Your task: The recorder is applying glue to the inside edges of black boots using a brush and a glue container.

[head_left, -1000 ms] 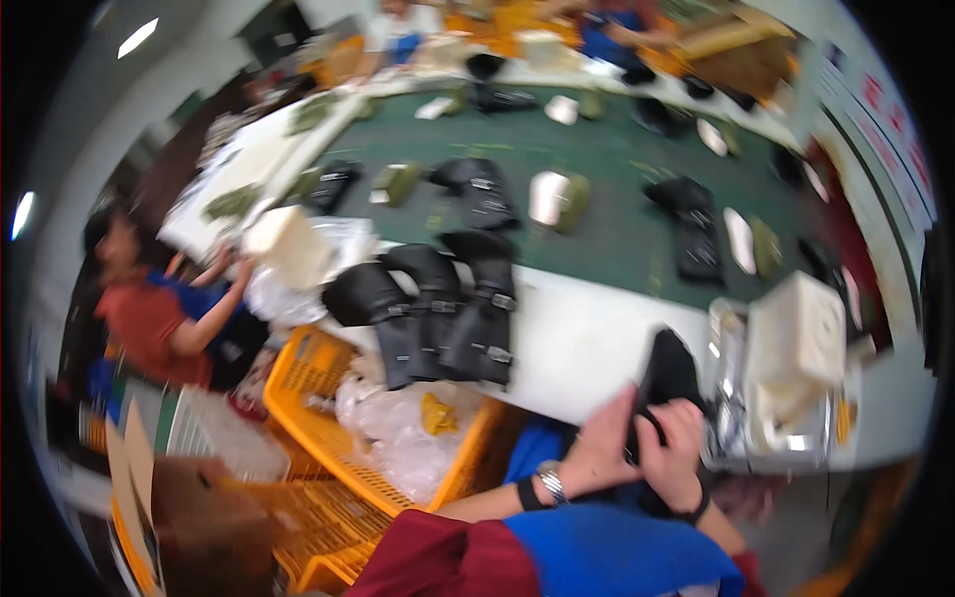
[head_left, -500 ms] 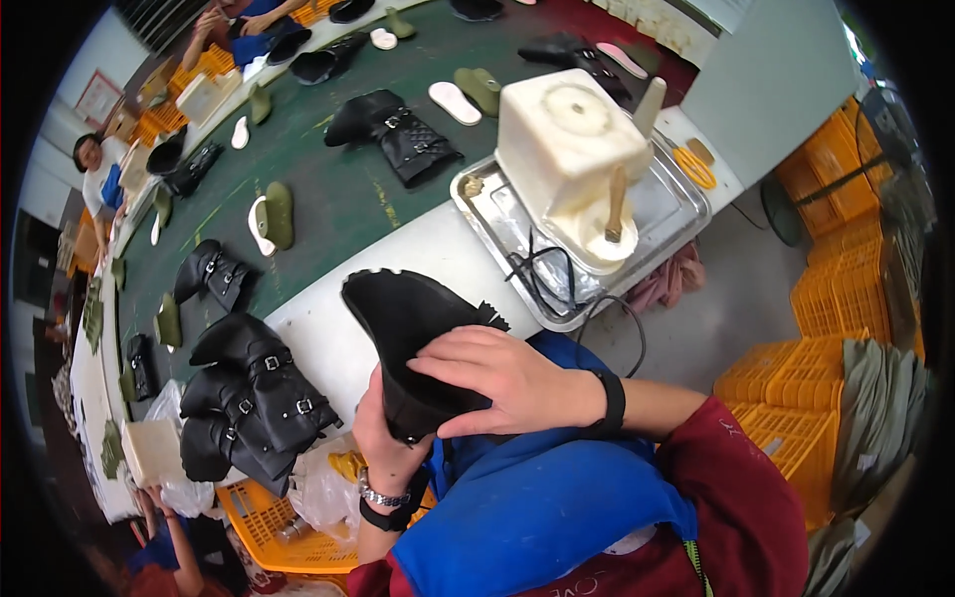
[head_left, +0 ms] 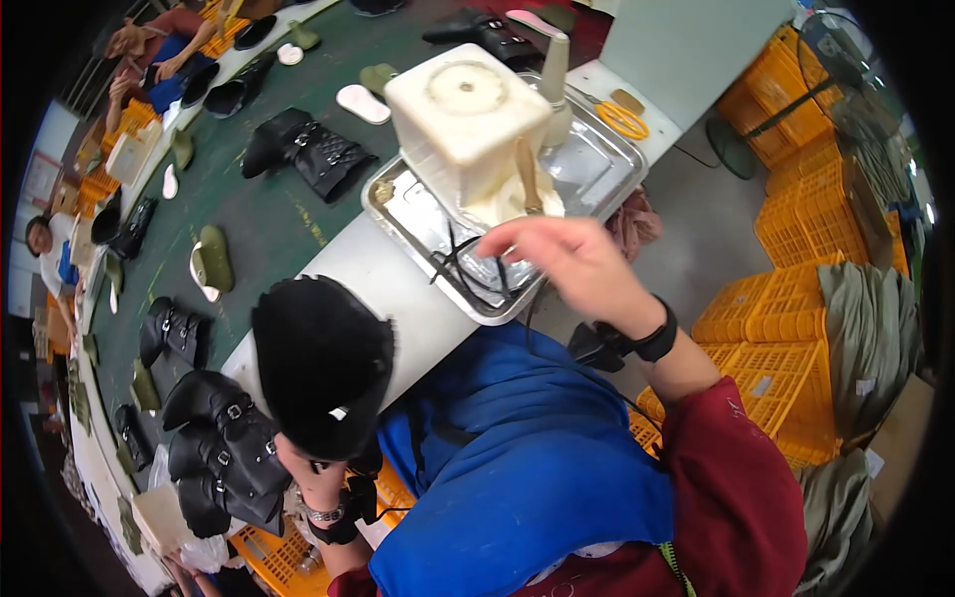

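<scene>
My left hand grips the lower edge of a black boot, whose wide dark opening faces up towards me. Empty and slightly blurred, my right hand hovers over the near edge of a metal tray, its fingers stretched leftward. Just beyond them a wooden-handled brush stands in the whitish spout of a big cream plastic container. A black cord lies looped in the tray beneath my fingers.
Several black buckled boots are piled to my left. On the green table lie more boots, green liners and pale insoles. Yellow scissors sit right of the tray. Orange crates are stacked at right; co-workers sit across.
My right hand has left the boot and moved up and right to the tray. My left hand has carried the boot leftward, its opening now turned more towards me. The view has shifted right.
</scene>
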{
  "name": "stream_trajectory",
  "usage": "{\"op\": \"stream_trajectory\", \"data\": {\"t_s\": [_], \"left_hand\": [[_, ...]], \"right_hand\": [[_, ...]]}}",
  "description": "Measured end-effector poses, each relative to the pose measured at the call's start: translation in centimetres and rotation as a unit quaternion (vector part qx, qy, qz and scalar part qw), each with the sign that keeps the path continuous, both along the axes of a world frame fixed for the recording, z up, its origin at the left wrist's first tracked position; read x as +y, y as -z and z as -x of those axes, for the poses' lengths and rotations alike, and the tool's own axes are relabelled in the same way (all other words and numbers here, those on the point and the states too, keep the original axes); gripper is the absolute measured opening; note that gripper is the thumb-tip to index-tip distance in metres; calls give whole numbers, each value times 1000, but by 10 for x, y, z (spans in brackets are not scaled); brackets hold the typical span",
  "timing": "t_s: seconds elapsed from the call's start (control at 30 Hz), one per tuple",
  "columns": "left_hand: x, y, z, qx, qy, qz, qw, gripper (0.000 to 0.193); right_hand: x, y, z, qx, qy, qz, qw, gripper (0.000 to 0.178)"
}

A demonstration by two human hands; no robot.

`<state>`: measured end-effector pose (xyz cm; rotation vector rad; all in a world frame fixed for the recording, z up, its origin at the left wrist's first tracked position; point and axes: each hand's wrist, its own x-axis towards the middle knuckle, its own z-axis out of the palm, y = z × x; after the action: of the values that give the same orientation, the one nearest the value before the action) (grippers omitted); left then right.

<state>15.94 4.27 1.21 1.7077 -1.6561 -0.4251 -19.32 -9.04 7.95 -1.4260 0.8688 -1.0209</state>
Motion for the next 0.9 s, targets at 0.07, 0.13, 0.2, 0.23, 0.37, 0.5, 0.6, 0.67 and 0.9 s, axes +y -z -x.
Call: {"op": "stream_trajectory", "data": {"t_s": [0.07, 0.13, 0.2, 0.23, 0.37, 0.5, 0.6, 0.67, 0.9], "left_hand": [[-8, 6, 10, 2, -75, 92, 993, 63], [-17, 6, 19, 89, -117, 85, 985, 76], [-28, 0, 26, 187, -93, 40, 977, 71], [-35, -6, 33, 281, -75, -3, 957, 65], [-42, -22, 44, 243, -94, -30, 965, 44], [-44, -13, 40, 132, -81, -43, 987, 46], [-45, -3, 37, 129, -93, -26, 987, 45], [-43, 2, 32, 118, -97, -3, 988, 45], [-50, -7, 57, 319, -79, -95, 940, 80]], "right_hand": [[2, 0, 29, -6, 80, 0, 997, 29], [5, -1, 54, 11, 135, 0, 991, 31], [10, -1, 80, 0, 174, -15, 985, 33], [10, -1, 92, 4, 189, -8, 982, 34], [2, -5, 117, -11, 241, -46, 969, 35], [2, -18, 125, -103, 219, -22, 970, 37], [1, -21, 129, -144, 200, -1, 969, 37], [-3, -22, 131, -150, 190, 19, 970, 36], [-37, 10, 101, 243, 136, -13, 960, 34]]}}
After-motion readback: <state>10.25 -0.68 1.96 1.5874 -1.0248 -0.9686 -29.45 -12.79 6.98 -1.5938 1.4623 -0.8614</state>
